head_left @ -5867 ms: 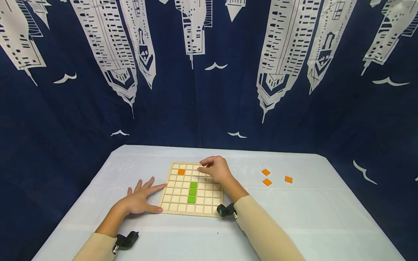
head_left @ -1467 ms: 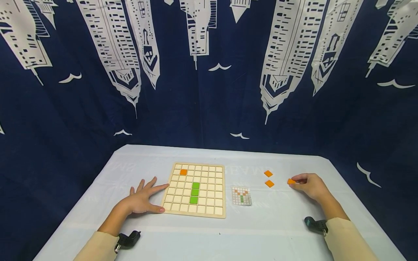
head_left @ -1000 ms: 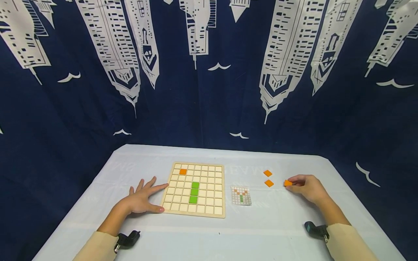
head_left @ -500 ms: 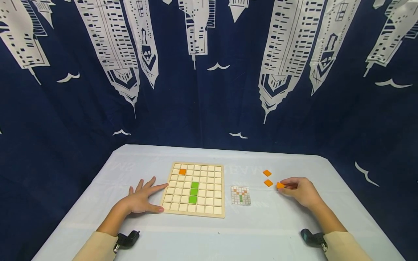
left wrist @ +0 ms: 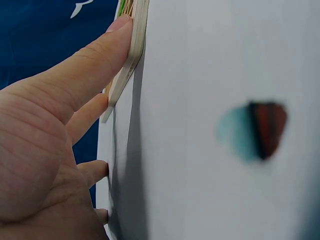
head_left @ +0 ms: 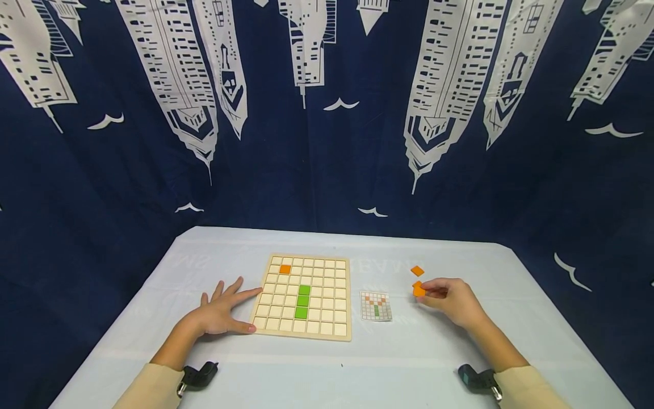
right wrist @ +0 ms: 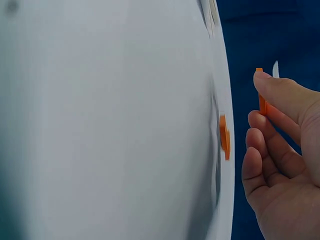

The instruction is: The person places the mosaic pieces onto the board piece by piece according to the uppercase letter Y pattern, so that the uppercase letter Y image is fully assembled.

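Right hand [head_left: 452, 298] has the orange tile [head_left: 419, 291], pinched between thumb and finger, out to the right of the board [head_left: 327, 292]! From the head camera it overlaps the nearer of two loose tiles [head_left: 417, 271], and you can't judge the gap; switch to the right wrist and there it is, edge-on against the dark cloth [head_left: 306, 159], raised apart from the orange pieces on the counter [head_left: 286, 375].

Over on the other side, the left hand [head_left: 217, 311] is spread wide, grasping nothing, thumb and index finger at the board's left edge. The left wrist camera gives us what the head view can't: the thumb tip right against the rim, and the thickness of that edge.

Only the head camera has the full layout: three green tiles [head_left: 302, 301] in a column, one placed orange tile [head_left: 285, 269] near the far left corner, and a card [head_left: 376, 307] with a printed grid just beside the board.
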### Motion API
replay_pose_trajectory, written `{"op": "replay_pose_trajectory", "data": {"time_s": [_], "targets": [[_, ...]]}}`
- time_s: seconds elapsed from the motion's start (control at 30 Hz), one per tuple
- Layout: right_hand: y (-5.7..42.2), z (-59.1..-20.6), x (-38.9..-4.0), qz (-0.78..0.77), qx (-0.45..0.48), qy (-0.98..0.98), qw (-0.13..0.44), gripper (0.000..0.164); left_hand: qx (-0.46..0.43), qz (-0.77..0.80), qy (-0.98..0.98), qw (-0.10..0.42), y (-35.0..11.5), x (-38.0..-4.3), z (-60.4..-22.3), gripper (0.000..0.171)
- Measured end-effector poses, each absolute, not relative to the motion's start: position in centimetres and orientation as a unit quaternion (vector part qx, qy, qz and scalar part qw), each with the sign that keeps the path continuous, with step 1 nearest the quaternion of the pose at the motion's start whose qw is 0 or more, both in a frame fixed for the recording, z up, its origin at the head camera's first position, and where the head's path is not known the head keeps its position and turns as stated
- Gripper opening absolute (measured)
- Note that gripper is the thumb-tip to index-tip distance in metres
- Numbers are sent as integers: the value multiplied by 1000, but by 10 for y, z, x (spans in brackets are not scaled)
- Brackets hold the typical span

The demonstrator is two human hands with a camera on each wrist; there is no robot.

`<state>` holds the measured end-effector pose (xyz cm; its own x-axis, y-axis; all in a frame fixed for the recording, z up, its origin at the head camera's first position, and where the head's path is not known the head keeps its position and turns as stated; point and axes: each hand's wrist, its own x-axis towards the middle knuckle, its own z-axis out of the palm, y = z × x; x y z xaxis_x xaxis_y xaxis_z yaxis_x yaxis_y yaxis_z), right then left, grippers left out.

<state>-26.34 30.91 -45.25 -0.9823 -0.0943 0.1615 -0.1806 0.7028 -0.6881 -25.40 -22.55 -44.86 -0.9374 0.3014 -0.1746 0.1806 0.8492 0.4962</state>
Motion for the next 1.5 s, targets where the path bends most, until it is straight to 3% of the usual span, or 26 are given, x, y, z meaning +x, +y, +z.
{"op": "replay_pose_trajectory", "data": {"time_s": [1.5], "targets": [[209,-451,-271,453,166,-875,34,27,128,248,952,126,-226,-255,-450,100]]}}
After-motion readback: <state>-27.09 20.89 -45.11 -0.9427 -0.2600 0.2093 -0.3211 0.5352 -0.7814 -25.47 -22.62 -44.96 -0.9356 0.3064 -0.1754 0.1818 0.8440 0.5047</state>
